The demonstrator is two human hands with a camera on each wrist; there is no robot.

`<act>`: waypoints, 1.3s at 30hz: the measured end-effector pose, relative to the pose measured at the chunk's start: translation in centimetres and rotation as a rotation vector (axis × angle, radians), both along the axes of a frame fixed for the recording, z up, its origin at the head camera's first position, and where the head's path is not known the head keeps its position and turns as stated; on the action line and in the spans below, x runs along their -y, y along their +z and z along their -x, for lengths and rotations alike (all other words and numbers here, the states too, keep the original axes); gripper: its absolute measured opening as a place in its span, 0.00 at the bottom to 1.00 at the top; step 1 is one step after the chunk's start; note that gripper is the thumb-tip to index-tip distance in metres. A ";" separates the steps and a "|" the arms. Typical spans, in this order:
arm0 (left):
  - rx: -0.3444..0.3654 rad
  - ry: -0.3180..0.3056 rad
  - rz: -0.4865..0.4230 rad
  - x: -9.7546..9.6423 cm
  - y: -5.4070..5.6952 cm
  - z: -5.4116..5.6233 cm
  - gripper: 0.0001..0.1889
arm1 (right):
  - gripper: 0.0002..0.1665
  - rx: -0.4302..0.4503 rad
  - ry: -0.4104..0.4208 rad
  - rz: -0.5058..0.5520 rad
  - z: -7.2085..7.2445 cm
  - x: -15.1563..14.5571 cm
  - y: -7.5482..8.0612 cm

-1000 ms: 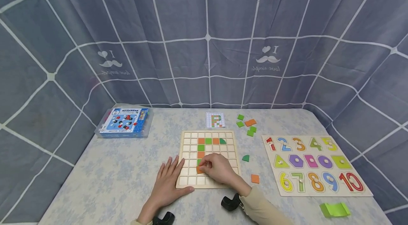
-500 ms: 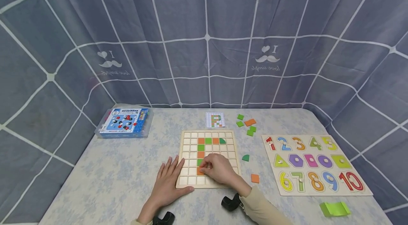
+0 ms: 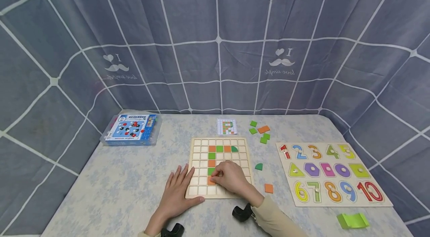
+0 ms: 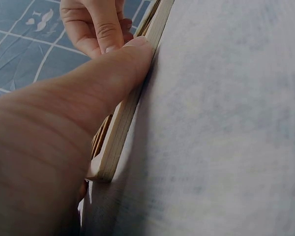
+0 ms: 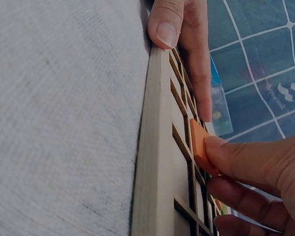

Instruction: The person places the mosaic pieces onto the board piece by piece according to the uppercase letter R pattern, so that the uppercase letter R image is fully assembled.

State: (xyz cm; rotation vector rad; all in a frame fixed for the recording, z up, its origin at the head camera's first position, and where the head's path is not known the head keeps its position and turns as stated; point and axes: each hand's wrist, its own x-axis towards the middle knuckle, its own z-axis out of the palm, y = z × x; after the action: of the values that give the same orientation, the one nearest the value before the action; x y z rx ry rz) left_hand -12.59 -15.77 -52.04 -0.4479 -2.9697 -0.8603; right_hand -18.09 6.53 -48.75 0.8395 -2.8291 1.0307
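Right hand pinching an orange tile at the board, left hand, fingers spread, at its near left corner

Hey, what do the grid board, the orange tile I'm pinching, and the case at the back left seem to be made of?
The board is probably pale, matte wood, perhaps plywood: fine lines run along its edge. The orange tile could be painted wood or plastic; its even, matte colour doesn't settle which. The case is likely clear, smooth plastic, since its rim looks see-through.
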 end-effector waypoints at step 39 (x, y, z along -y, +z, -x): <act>-0.035 -0.017 -0.024 0.1 -0.1 0.0 0.52 | 0.20 -0.069 -0.347 -0.030 9.3 -14.2 1.9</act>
State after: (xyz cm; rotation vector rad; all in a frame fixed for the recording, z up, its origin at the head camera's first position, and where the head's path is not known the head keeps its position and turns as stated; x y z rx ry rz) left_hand -12.57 -15.90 -52.17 -0.4825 -2.9250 -0.8799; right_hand -27.38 20.71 -46.85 0.3556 -2.7980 0.8928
